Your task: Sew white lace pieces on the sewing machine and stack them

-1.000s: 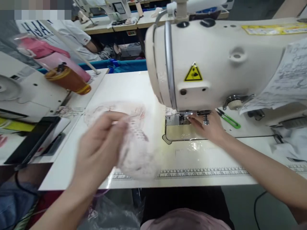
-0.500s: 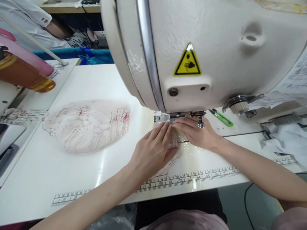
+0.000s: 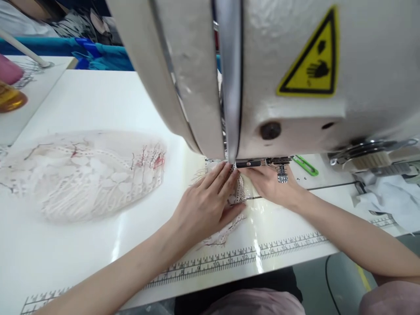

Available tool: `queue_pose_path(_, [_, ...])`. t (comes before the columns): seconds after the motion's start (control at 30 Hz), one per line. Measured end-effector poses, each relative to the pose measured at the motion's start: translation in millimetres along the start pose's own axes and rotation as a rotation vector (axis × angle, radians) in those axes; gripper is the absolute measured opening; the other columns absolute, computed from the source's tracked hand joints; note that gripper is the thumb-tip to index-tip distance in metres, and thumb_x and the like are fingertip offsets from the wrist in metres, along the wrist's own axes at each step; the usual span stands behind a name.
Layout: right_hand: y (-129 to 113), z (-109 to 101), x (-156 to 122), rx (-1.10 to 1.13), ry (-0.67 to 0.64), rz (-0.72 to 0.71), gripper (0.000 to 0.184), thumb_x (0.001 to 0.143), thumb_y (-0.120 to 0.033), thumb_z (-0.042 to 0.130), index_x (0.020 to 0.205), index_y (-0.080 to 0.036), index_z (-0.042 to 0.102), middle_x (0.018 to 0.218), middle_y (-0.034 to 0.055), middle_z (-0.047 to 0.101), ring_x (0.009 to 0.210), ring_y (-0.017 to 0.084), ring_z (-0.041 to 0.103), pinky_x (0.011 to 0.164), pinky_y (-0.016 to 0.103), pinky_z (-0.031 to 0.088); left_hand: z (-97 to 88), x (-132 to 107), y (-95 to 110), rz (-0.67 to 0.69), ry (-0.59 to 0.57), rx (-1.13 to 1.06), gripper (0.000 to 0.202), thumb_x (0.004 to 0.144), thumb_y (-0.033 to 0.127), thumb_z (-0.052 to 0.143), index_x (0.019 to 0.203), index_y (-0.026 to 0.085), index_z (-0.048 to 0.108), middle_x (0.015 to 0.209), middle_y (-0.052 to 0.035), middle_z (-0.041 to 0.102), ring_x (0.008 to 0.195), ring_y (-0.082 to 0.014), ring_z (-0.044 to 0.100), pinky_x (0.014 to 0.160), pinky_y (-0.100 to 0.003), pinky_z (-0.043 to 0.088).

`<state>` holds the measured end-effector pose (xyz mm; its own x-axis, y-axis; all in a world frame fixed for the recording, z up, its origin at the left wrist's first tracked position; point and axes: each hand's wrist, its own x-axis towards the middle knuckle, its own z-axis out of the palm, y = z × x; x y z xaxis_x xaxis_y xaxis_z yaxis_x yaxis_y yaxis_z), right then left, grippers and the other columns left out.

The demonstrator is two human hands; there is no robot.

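Note:
A strip of white lace [image 3: 240, 189] runs under the needle area of a sewing machine [image 3: 200, 87], its lower end lying toward the table's front edge. My left hand [image 3: 205, 199] lies flat on this lace, fingers stretched toward the presser area and thumb apart. On the other side, my right hand [image 3: 271, 183] rests beside the lace with its fingers extended leftward. Its fingertips are partly hidden behind the metal attachment with a spring screw [image 3: 282, 173]. The needle itself cannot be made out.
Pale lace pieces with reddish threads [image 3: 98, 175] lie on the left of the white table. A green thread snipper [image 3: 305, 165] and white cloth [image 3: 387, 197] are at right. A printed ruler [image 3: 210, 264] follows the front edge. Bottles [image 3: 11, 97] stand far left.
My view has moved closer and turned, so the machine looms larger and the lace pieces sit further left. Both hands stay by the needle area, nearly in the same pose.

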<state>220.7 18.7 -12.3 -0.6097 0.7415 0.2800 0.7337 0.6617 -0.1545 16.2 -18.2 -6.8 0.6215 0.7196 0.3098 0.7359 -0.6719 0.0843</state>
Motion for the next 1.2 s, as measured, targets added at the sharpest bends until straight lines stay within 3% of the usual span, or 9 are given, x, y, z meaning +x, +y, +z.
queue_pose_path(0.2, [0, 4, 1, 0.003, 0.023, 0.057, 0.032, 0.095, -0.024, 0.047, 0.123, -0.032, 0.059, 0.113, 0.0018, 0.069, 0.107, 0.020, 0.061, 0.092, 0.036, 0.048, -0.4, 2, -5, -0.050, -0.053, -0.096, 0.062, 0.091, 0.052, 0.048, 0.137, 0.011, 0.048, 0.134, -0.0164, 0.056, 0.129, -0.0334, 0.048, 0.099, -0.047, 0.051])
queue_pose_path(0.43, [4, 8, -4, -0.065, -0.018, -0.050, 0.045, 0.091, -0.014, 0.046, 0.134, -0.031, 0.050, 0.124, 0.0031, 0.064, 0.108, 0.021, 0.061, 0.090, 0.037, 0.050, 0.3, 2, -5, -0.031, -0.041, -0.031, 0.062, 0.091, 0.054, 0.047, 0.136, 0.011, 0.050, 0.131, -0.0156, 0.058, 0.128, -0.0331, 0.049, 0.098, -0.045, 0.051])
queue_pose_path(0.6, [-2, -4, -3, -0.069, -0.031, 0.004, 0.046, 0.091, -0.010, 0.045, 0.130, -0.032, 0.053, 0.122, 0.0035, 0.065, 0.099, 0.021, 0.063, 0.073, 0.033, 0.053, 1.2, 2, -4, -0.012, -0.014, 0.020, 0.064, 0.092, 0.055, 0.044, 0.134, 0.007, 0.051, 0.132, -0.0179, 0.057, 0.127, -0.0337, 0.050, 0.096, -0.045, 0.053])
queue_pose_path(0.73, [-6, -11, -3, -0.152, -0.082, 0.030, 0.044, 0.093, -0.010, 0.038, 0.128, -0.030, 0.055, 0.116, 0.0051, 0.068, 0.090, 0.022, 0.065, 0.055, 0.030, 0.049, 1.4, 2, -4, -0.022, -0.025, 0.016, 0.065, 0.091, 0.056, 0.045, 0.135, 0.008, 0.050, 0.134, -0.0172, 0.056, 0.128, -0.0340, 0.049, 0.096, -0.046, 0.053])
queue_pose_path(0.8, [-5, -10, -4, -0.168, -0.078, 0.026, 0.044, 0.092, -0.011, 0.039, 0.130, -0.029, 0.054, 0.118, 0.0058, 0.067, 0.089, 0.022, 0.065, 0.055, 0.031, 0.048, 0.8, 3, -4, -0.021, -0.024, 0.041, 0.065, 0.091, 0.056, 0.044, 0.134, 0.008, 0.051, 0.134, -0.0167, 0.055, 0.128, -0.0336, 0.049, 0.096, -0.045, 0.053])
queue_pose_path(0.9, [-4, -6, -6, -0.170, -0.034, -0.008, 0.048, 0.090, -0.008, 0.043, 0.132, -0.029, 0.051, 0.123, 0.0047, 0.066, 0.094, 0.022, 0.064, 0.064, 0.033, 0.049, 0.2, 3, -3, -0.007, -0.013, 0.077, 0.065, 0.092, 0.056, 0.043, 0.133, 0.006, 0.052, 0.135, -0.0173, 0.055, 0.128, -0.0330, 0.050, 0.096, -0.043, 0.053])
queue_pose_path(0.97, [-3, -3, -7, -0.231, 0.010, -0.059, 0.046, 0.089, -0.007, 0.042, 0.129, -0.027, 0.054, 0.122, 0.0040, 0.066, 0.092, 0.020, 0.064, 0.060, 0.033, 0.046, 0.9, 3, -3, 0.001, 0.002, 0.081, 0.066, 0.092, 0.056, 0.044, 0.132, 0.005, 0.052, 0.135, -0.0183, 0.055, 0.127, -0.0332, 0.050, 0.097, -0.044, 0.052])
queue_pose_path(1.07, [-2, 0, -7, -0.335, 0.156, -0.142, 0.039, 0.086, -0.005, 0.042, 0.116, -0.020, 0.061, 0.115, 0.0019, 0.070, 0.083, 0.018, 0.065, 0.053, 0.032, 0.038, 2.9, 4, -3, 0.011, 0.028, 0.083, 0.066, 0.092, 0.056, 0.044, 0.131, 0.003, 0.052, 0.134, -0.0192, 0.055, 0.126, -0.0336, 0.051, 0.095, -0.044, 0.053])
queue_pose_path(1.2, [-1, -6, -6, -0.261, 0.308, -0.235, 0.030, 0.082, -0.002, 0.047, 0.098, -0.019, 0.065, 0.105, -0.0031, 0.072, 0.075, 0.011, 0.061, 0.060, 0.031, 0.038, -4.3, 5, -2, 0.032, 0.064, 0.095, 0.061, 0.092, 0.053, 0.048, 0.127, 0.003, 0.055, 0.129, -0.0193, 0.059, 0.121, -0.0326, 0.055, 0.093, -0.043, 0.054])
